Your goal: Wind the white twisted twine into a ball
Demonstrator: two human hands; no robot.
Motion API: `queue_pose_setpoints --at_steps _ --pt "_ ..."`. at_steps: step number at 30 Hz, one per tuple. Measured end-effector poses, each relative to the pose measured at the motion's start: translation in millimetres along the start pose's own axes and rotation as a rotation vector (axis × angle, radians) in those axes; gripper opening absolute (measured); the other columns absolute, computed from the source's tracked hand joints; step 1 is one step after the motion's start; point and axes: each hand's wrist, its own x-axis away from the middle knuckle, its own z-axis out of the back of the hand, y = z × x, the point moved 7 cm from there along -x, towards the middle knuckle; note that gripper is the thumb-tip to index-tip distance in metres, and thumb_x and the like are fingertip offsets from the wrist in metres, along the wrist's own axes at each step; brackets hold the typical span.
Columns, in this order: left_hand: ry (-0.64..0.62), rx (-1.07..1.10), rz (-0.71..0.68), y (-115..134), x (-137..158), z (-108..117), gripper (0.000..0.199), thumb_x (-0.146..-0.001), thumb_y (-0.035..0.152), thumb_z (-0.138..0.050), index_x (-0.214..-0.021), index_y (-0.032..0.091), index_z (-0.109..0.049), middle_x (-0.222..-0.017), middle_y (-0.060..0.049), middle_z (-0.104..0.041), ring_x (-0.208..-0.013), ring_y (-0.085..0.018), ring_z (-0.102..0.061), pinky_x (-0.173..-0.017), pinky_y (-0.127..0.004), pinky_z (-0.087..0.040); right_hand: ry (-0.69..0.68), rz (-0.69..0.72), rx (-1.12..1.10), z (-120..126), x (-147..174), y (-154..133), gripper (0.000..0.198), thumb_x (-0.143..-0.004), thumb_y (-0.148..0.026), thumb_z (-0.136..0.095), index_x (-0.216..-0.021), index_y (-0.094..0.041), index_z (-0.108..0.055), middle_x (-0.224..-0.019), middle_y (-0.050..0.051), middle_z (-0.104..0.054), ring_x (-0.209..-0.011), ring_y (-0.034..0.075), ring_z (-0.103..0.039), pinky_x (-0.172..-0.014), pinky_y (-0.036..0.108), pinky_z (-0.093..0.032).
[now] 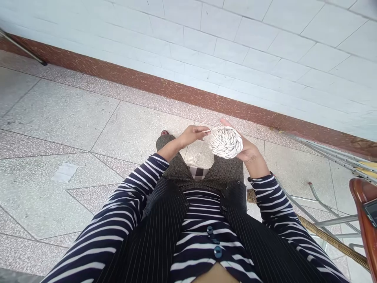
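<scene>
A white ball of twisted yarn rests in my right hand, whose palm cups it from beneath and the right. My left hand pinches the loose strand of yarn that runs from the ball's top left. Both hands are held over my knees, above the speckled floor tiles. My arms wear navy and white striped sleeves.
A tiled floor spreads to the left, ending at a red skirting below a white tiled wall. Metal rods and a frame lie at the right, with a broom stick and a wooden chair edge. A paper scrap lies on the floor.
</scene>
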Motion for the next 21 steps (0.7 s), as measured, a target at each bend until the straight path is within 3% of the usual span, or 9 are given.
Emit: queue_pose_setpoints --at_steps 4,7,12,17,19,21 --pt "-0.029 0.196 0.067 -8 9 -2 0.039 -0.076 0.035 -0.08 -0.108 0.014 -0.076 -0.11 -0.012 -0.075 -0.097 -0.02 -0.069 -0.082 -0.031 -0.057 0.123 0.045 0.006 8 -2 1 0.095 -0.048 -0.053 -0.087 -0.136 -0.031 -0.056 -0.136 0.009 -0.061 -0.128 0.035 -0.055 -0.101 0.052 -0.051" --pt "-0.022 0.269 0.081 -8 17 6 0.031 -0.078 0.027 -0.075 -0.104 0.011 -0.075 -0.109 -0.014 -0.074 -0.098 -0.02 -0.07 -0.085 -0.033 -0.058 0.24 0.032 0.006 22 3 1 0.085 -0.058 -0.069 -0.074 -0.132 -0.032 -0.055 -0.138 0.011 -0.058 -0.128 0.036 -0.055 -0.094 0.058 -0.052" --pt "0.072 0.355 0.125 -18 24 28 0.034 -0.077 0.022 -0.071 -0.11 0.013 -0.069 -0.112 -0.014 -0.073 -0.103 -0.024 -0.072 -0.078 -0.032 -0.059 0.31 0.079 0.017 34 12 -16 0.079 -0.065 -0.075 -0.064 -0.131 -0.033 -0.054 -0.14 0.011 -0.056 -0.131 0.036 -0.052 -0.095 0.059 -0.051" --pt "0.18 0.256 0.208 -49 20 51 0.032 -0.079 0.029 -0.069 -0.104 0.011 -0.067 -0.1 -0.015 -0.075 -0.085 -0.022 -0.074 -0.066 -0.028 -0.054 0.35 0.219 0.074 27 22 -53 0.078 -0.066 -0.077 -0.066 -0.132 -0.036 -0.053 -0.138 0.01 -0.057 -0.136 0.037 -0.048 -0.093 0.057 -0.053" --pt "0.247 0.154 0.259 -64 16 63 0.028 -0.079 0.028 -0.066 -0.1 0.01 -0.068 -0.095 -0.015 -0.075 -0.082 -0.021 -0.074 -0.072 -0.03 -0.055 0.359 0.277 0.116 23 27 -69 0.082 -0.066 -0.083 -0.062 -0.134 -0.038 -0.052 -0.14 0.011 -0.055 -0.137 0.039 -0.047 -0.09 0.057 -0.055" --pt "0.318 -0.042 0.307 -73 13 76 0.021 -0.078 0.023 -0.062 -0.095 0.012 -0.069 -0.097 -0.015 -0.076 -0.092 -0.024 -0.074 -0.085 -0.034 -0.055 0.371 0.321 0.165 19 30 -81 0.087 -0.065 -0.088 -0.057 -0.137 -0.039 -0.05 -0.145 0.01 -0.052 -0.138 0.04 -0.047 -0.088 0.057 -0.056"
